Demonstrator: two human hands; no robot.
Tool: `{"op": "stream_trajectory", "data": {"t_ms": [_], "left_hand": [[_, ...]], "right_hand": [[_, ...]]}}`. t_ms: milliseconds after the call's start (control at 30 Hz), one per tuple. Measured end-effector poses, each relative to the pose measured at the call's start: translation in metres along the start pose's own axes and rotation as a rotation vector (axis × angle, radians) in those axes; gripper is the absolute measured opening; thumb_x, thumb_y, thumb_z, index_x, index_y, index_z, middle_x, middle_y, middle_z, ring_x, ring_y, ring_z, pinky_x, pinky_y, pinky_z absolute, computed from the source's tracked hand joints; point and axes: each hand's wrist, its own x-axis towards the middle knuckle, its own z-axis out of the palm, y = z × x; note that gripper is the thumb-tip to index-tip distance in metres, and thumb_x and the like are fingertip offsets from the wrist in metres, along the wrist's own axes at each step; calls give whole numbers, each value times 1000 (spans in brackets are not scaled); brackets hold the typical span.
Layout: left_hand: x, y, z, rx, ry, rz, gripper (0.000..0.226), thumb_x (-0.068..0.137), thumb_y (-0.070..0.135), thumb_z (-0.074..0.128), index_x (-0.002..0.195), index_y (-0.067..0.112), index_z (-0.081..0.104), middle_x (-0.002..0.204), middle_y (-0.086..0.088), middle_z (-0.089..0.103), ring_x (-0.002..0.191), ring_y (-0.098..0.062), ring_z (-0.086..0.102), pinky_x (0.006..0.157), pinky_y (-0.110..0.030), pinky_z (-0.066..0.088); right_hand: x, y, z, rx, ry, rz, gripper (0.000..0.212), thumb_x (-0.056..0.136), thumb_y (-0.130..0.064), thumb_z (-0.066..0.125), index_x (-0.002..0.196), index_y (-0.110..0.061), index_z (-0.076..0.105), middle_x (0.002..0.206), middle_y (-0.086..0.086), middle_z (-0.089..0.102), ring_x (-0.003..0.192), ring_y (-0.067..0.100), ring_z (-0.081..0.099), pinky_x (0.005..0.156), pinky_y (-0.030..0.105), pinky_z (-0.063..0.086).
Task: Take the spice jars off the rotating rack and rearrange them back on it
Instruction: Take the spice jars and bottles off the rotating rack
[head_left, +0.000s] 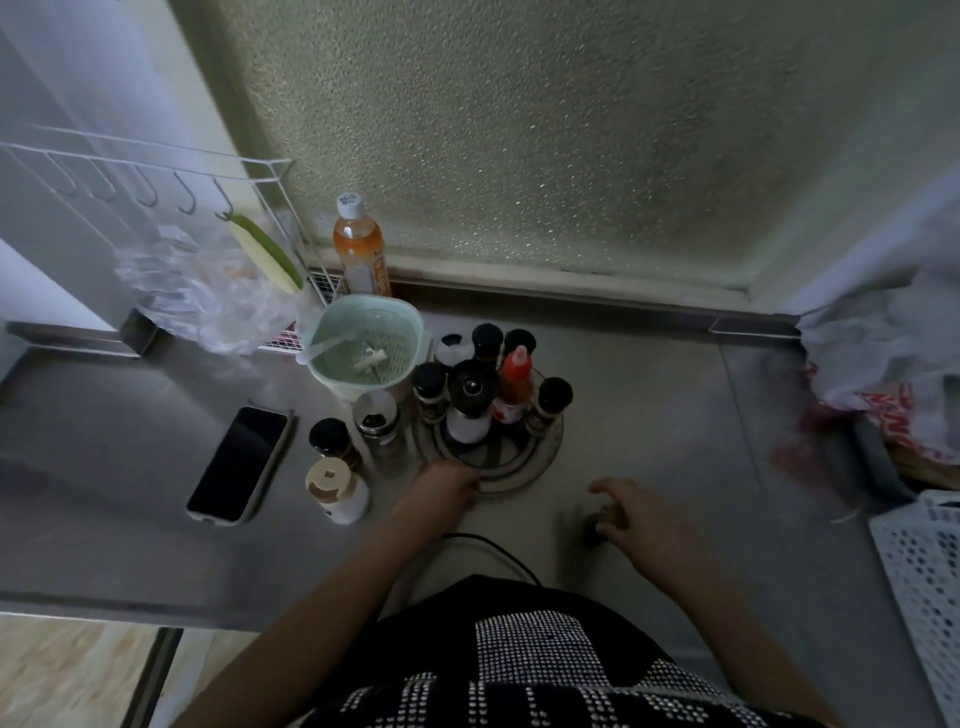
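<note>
The round metal rotating rack (519, 470) sits mid-counter, holding several dark-capped spice jars, a pepper grinder (469, 402) and a red-capped sauce bottle (514, 387). My left hand (447, 486) grips the rack's near rim. Three jars stand off the rack to its left: a glass shaker (376, 418), a dark-lidded jar (332, 441) and a white jar with a tan lid (337, 491). My right hand (631, 512) rests on a small dark jar (595, 525) lying on the counter to the right, fingers curled over it.
A black phone (239, 465) lies at the left. A mint colander bowl (366, 345) and an orange drink bottle (361, 249) stand behind the rack. Plastic bags (893, 343) and a white basket (924, 566) crowd the right. A black cable (493, 545) runs near my body.
</note>
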Motion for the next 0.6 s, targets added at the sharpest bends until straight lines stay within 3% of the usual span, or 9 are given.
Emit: {"op": "stream_trajectory", "data": {"t_ms": [67, 133, 333, 500, 600], "left_hand": [[4, 1, -2, -3, 7, 0, 13, 79, 13, 57, 84, 7, 67, 92, -15, 71, 90, -30, 62, 79, -37, 51], [5, -1, -2, 5, 21, 5, 16, 78, 17, 55, 84, 8, 67, 92, -15, 70, 90, -31, 62, 79, -39, 50], [-4, -5, 3, 112, 74, -16, 14, 89, 18, 52, 92, 8, 60, 101, -17, 60, 101, -33, 50, 85, -38, 39], [-5, -3, 0, 119, 72, -50, 16, 90, 18, 51, 92, 5, 60, 101, -19, 60, 102, -34, 50, 84, -37, 40], [-7, -3, 1, 129, 87, -53, 15, 89, 19, 50, 91, 6, 59, 100, -18, 60, 101, -33, 52, 82, -37, 41]], "right_hand": [[5, 1, 6, 36, 31, 15, 25, 82, -11, 66, 106, -16, 62, 93, 4, 64, 90, 22, 59, 73, 23, 37], [8, -2, 3, 66, 62, 21, 19, 82, -12, 66, 100, -15, 61, 80, -1, 57, 85, 22, 57, 68, 24, 34], [12, -55, -32, 265, 301, -168, 32, 77, -19, 74, 101, -11, 54, 90, 3, 59, 80, 22, 57, 70, 29, 44], [46, -100, -30, 242, 287, -291, 32, 77, -18, 74, 98, -10, 51, 91, 2, 58, 79, 19, 55, 70, 26, 37], [69, -109, -19, 141, 240, -328, 27, 78, -13, 70, 99, -9, 52, 100, 10, 63, 91, 26, 60, 74, 33, 43]]}}
